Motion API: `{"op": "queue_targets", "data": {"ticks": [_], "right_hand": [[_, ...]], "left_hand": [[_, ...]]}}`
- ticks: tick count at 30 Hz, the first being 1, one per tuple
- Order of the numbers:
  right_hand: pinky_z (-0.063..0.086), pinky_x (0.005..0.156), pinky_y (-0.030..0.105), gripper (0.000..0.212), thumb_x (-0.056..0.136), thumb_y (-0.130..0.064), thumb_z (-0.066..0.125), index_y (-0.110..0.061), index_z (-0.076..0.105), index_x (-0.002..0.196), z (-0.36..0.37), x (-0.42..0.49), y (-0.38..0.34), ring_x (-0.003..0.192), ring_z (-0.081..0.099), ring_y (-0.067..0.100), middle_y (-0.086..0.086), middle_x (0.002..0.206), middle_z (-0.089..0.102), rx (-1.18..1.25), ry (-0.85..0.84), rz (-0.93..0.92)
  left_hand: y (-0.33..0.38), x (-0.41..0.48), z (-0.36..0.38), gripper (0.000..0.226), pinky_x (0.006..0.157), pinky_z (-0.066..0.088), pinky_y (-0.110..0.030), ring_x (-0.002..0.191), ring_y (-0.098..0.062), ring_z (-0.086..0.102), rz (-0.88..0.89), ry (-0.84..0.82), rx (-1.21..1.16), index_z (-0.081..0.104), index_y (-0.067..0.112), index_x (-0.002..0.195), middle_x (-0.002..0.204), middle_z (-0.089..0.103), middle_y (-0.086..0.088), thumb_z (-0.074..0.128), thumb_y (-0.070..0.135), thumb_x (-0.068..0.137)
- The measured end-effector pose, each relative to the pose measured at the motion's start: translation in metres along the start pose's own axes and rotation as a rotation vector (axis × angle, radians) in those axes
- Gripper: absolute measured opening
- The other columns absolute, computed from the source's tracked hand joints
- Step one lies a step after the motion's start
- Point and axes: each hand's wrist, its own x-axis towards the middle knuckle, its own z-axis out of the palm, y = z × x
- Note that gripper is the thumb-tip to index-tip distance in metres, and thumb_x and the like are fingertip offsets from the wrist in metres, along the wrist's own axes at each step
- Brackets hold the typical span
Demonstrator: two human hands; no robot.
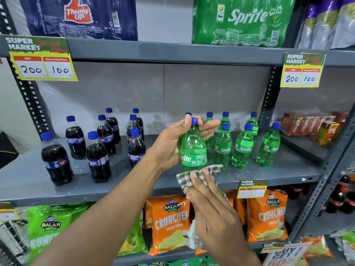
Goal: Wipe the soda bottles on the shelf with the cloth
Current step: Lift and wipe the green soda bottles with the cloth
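My left hand point(171, 143) grips a green Sprite bottle point(193, 148) with a blue cap by its neck and shoulder, holding it upright in front of the grey middle shelf point(134, 181). My right hand point(213, 206) holds a brown-and-white checked cloth point(190, 177) pressed against the bottle's base. Several more green Sprite bottles point(243, 148) stand on the shelf to the right. Several dark cola bottles point(98, 156) with blue caps stand to the left.
Shrink-wrapped Thums Up point(80, 16) and Sprite packs point(242, 20) sit on the upper shelf. Price tags point(42, 58) hang from its edge. Orange point(169, 223) and green chip bags point(51, 227) fill the lower shelf. Red juice cartons point(307, 123) stand at right. A slotted upright point(269, 96) rises beside the Sprite bottles.
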Motion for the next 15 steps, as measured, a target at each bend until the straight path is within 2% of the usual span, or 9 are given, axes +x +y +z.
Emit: {"op": "queue_targets", "data": {"ticks": [4,7,10,15], "right_hand": [[0.047,0.109,0.045,0.028,0.097,-0.005,0.050,-0.005,0.071,0.115,-0.004,0.031,0.000,0.143,0.041,0.027,0.006,0.140,0.057,-0.018,0.071,0.024],[0.044,0.112,0.044,0.025,0.095,-0.002,0.058,-0.007,0.071,0.116,-0.009,0.055,0.000,0.143,0.041,0.024,0.005,0.139,0.060,-0.027,0.108,0.063],[0.042,0.112,0.047,0.027,0.094,-0.003,0.058,-0.009,0.070,0.118,-0.009,0.050,-0.001,0.144,0.041,0.024,0.004,0.139,0.060,-0.063,0.072,0.023],[0.044,0.110,0.049,0.032,0.086,0.001,0.065,-0.009,0.071,0.116,-0.005,0.012,0.002,0.144,0.039,0.025,0.003,0.141,0.059,-0.050,-0.035,-0.020]], "left_hand": [[-0.003,-0.001,0.005,0.031,0.112,0.041,-0.041,0.129,-0.032,0.057,-0.045,-0.039,-0.001,0.056,0.005,0.095,0.127,0.066,-0.023,0.042,0.033,0.098],[-0.007,-0.002,0.010,0.029,0.107,0.044,-0.043,0.129,-0.031,0.057,-0.080,-0.053,-0.001,0.055,0.009,0.096,0.130,0.065,-0.021,0.041,0.035,0.098],[-0.006,-0.001,0.010,0.030,0.106,0.046,-0.043,0.128,-0.031,0.058,-0.082,-0.049,-0.039,0.056,0.007,0.095,0.130,0.065,-0.022,0.042,0.034,0.097],[-0.006,-0.001,0.004,0.032,0.113,0.039,-0.042,0.127,-0.032,0.058,-0.014,-0.030,-0.055,0.057,0.003,0.094,0.125,0.067,-0.025,0.046,0.033,0.096]]}}
